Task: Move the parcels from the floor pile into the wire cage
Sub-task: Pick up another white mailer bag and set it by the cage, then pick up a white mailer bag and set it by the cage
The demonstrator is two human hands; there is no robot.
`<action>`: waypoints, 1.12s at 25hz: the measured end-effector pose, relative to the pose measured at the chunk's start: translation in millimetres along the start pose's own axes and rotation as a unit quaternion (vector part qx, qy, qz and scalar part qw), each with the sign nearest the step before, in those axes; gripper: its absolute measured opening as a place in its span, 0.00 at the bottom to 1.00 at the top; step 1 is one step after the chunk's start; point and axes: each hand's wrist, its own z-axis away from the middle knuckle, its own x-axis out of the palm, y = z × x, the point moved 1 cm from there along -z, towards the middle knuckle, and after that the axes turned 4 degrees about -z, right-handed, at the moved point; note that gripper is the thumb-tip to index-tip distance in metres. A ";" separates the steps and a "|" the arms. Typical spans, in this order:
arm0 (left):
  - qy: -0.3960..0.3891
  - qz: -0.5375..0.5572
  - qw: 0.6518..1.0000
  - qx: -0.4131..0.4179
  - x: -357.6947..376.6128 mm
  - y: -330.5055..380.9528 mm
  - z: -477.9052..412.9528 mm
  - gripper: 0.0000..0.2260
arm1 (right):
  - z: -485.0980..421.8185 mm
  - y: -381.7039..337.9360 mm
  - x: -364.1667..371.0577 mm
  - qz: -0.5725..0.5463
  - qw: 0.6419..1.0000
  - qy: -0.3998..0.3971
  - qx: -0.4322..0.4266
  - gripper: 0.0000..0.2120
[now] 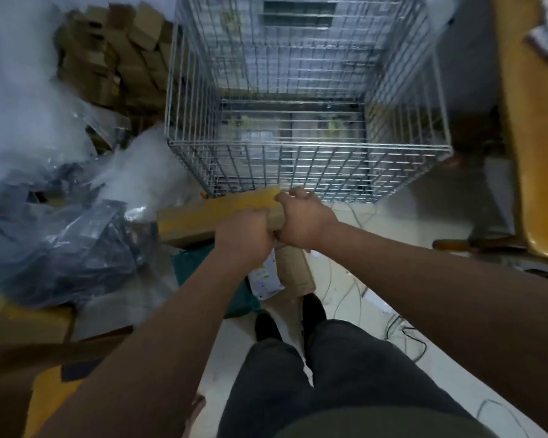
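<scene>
Now, looking down from the head camera, I have both hands closed on one long cardboard box point(203, 216). My left grip point(244, 237) is curled round its right end from the near side. My right grip point(304, 216) clasps that same end just beside the left, with its fingers hooked over the far edge. The box is off the floor and lies roughly level, its free end pointing left toward the pile. It is just in front of the near wall of the wire cage point(298, 144) and still outside it.

The cage stands ahead of me with its top open. To my left is the floor pile: clear plastic bags point(60, 248) of dark goods, with a heap of small brown cartons point(114, 58) behind them against the cage's left side. Below my hands a teal bag point(203, 267) and a small brown parcel point(295, 267) lie on the pale floor point(345, 295), just ahead of my black shoes point(314, 308). Thin cables point(402, 333) trail over the floor to my right. A yellow wooden surface point(532, 153) runs along the right edge, near the cage. Motion blur softens the pile.
</scene>
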 end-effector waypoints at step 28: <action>0.104 -0.285 0.814 0.495 -49.7 433.8 96.8 0.15 | 395.9 253.0 -50.8 -0.257 0.850 0.258 0.380 0.33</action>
